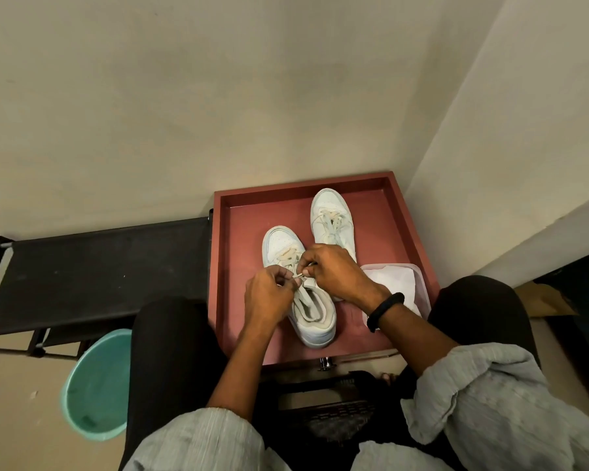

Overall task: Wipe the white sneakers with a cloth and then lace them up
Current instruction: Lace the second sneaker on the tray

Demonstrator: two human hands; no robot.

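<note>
Pinching lace (300,274) in left hand (269,297) and right hand (337,271) over near sneaker (315,317), mid-lacing. Seemingly done with 1 o'clock sneaker (330,215).

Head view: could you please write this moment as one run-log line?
stage: lacing | left hand: pinches beige lace | right hand: pinches same lace | near white low-top sneaker: on red-brown square tray

Left hand (269,295): we pinched the lace (299,275), fingers curled.
Right hand (334,271): we pinched it too, knuckles up.
Forearms: we angled both inward.
</note>
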